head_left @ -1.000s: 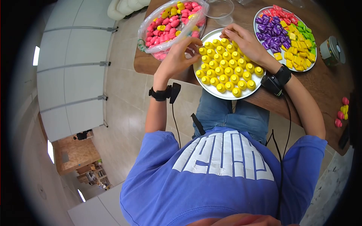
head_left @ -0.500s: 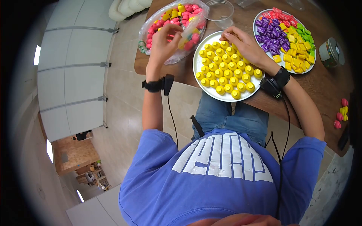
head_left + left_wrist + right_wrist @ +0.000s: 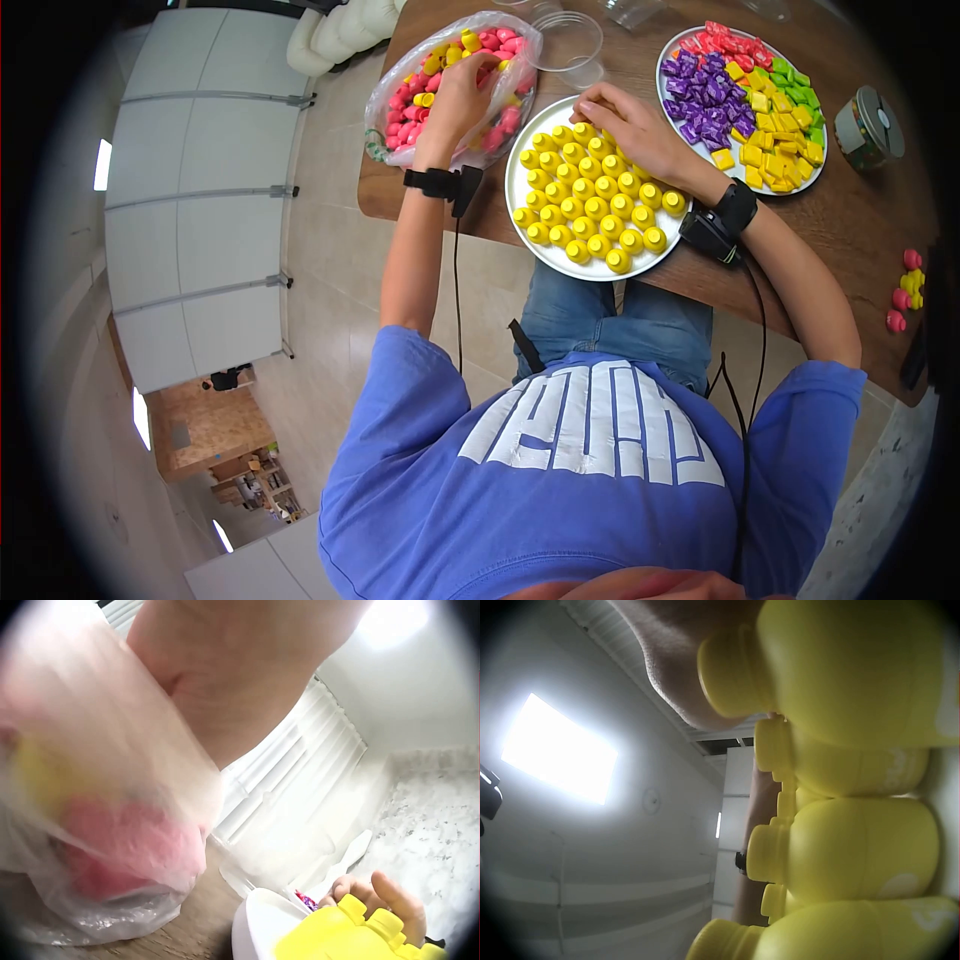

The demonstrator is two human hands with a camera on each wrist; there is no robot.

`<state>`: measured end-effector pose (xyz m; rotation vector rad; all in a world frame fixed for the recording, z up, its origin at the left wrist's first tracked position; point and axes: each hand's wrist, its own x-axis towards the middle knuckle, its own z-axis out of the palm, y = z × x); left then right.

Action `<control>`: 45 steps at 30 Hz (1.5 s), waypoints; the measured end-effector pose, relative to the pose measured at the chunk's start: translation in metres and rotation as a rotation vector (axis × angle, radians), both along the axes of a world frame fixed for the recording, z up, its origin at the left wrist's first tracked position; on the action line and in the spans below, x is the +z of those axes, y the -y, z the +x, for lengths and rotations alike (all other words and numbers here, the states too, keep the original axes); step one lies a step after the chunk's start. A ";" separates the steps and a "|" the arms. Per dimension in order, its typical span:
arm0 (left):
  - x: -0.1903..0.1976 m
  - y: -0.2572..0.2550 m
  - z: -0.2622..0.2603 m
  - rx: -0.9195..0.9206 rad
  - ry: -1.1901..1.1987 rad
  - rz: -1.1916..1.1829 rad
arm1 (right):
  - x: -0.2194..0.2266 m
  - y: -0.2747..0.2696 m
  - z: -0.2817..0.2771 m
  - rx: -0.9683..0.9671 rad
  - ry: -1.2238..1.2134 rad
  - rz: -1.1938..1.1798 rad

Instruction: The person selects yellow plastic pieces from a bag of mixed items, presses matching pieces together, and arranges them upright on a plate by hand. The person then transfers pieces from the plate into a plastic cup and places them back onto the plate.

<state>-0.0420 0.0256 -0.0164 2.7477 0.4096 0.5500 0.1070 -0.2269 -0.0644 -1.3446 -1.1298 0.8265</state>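
Rows of small yellow bottles (image 3: 595, 208) stand upright on a round white plate (image 3: 516, 180) in front of the person. The left hand (image 3: 460, 100) reaches into a clear plastic bag (image 3: 378, 108) of loose pink and yellow pieces (image 3: 402, 130); its fingertips are hidden there, and I cannot tell whether they hold anything. At the far right of the plate, the right hand (image 3: 632, 128) lies beside the bottles with relaxed fingers. Yellow bottles (image 3: 855, 847) fill the right side of the right wrist view. Bag plastic (image 3: 150, 780) covers much of the left wrist view.
A second plate (image 3: 664, 90) to the right bears wrapped sweets (image 3: 705, 90) in purple, yellow, red and green. Behind the bottles stands a clear plastic tub (image 3: 568, 45). A lidded jar (image 3: 868, 130) and several pink and yellow pieces (image 3: 908, 290) sit farther right on the wooden table (image 3: 740, 250).
The left hand has moved from the plate's left edge to the bag and down into it. The right hand has stayed by the plate. The view has shifted slightly.
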 end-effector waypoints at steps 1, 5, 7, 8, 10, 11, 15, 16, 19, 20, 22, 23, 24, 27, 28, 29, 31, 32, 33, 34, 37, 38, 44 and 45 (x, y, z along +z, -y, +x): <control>0.000 0.001 0.001 -0.006 0.002 -0.018 | -0.002 -0.001 0.000 0.001 -0.002 0.001; 0.002 0.001 0.002 -0.068 0.012 -0.014 | -0.006 -0.002 -0.002 -0.034 -0.011 0.062; -0.001 0.000 0.005 -0.102 0.019 0.013 | -0.006 -0.002 -0.001 -0.039 -0.003 0.065; -0.003 -0.001 0.006 -0.138 0.027 0.038 | -0.007 -0.003 -0.001 -0.036 -0.004 0.067; -0.004 -0.003 0.008 -0.120 0.016 0.043 | -0.008 -0.003 -0.001 -0.034 -0.003 0.071; -0.005 -0.004 0.008 -0.103 0.003 0.047 | -0.009 -0.004 -0.001 -0.035 0.000 0.074; 0.003 0.002 -0.001 -0.058 0.038 0.090 | -0.005 -0.001 -0.001 -0.043 -0.011 0.061; 0.007 0.005 -0.005 -0.010 0.106 0.077 | -0.006 -0.002 -0.001 -0.045 -0.014 0.060; 0.020 0.029 -0.017 0.061 0.242 -0.005 | -0.008 -0.003 -0.001 -0.037 -0.014 0.061; 0.026 0.039 -0.021 0.082 0.314 -0.070 | -0.006 -0.002 -0.001 -0.036 -0.013 0.058; 0.035 0.066 -0.030 0.020 0.302 -0.099 | -0.002 -0.001 -0.002 -0.024 -0.019 0.060; 0.037 0.075 -0.032 -0.048 0.296 -0.133 | -0.003 -0.001 -0.002 -0.018 -0.019 0.060; 0.037 0.079 -0.034 -0.113 0.271 -0.143 | -0.005 -0.002 -0.001 -0.005 -0.037 0.061; 0.036 0.090 -0.042 -0.098 0.087 -0.212 | -0.009 -0.004 0.000 0.011 -0.040 0.068; 0.031 0.089 -0.044 -0.085 0.085 -0.242 | -0.007 -0.003 -0.001 0.003 -0.030 0.070; 0.030 0.090 -0.042 -0.090 0.086 -0.242 | -0.007 -0.002 0.000 -0.008 -0.020 0.071; 0.028 0.093 -0.043 -0.111 0.058 -0.210 | -0.009 -0.002 0.001 -0.006 -0.025 0.066; 0.026 0.092 -0.043 -0.107 0.058 -0.208 | -0.009 -0.004 0.001 0.003 -0.031 0.064; 0.023 0.091 -0.041 -0.142 0.031 -0.178 | -0.009 -0.004 0.000 0.006 -0.031 0.066; 0.021 0.090 -0.040 -0.178 0.003 -0.150 | -0.008 -0.004 0.000 0.000 -0.031 0.061; 0.019 0.090 -0.039 -0.166 -0.068 -0.179 | -0.010 -0.003 0.002 -0.003 -0.017 0.063; 0.019 0.091 -0.039 -0.168 -0.069 -0.181 | -0.010 -0.004 0.002 0.004 -0.004 0.075; 0.024 0.104 -0.037 -0.089 -0.086 -0.264 | -0.009 -0.003 0.002 0.012 -0.011 0.087; 0.024 0.105 -0.037 -0.076 -0.060 -0.308 | -0.009 -0.003 0.001 0.011 -0.016 0.089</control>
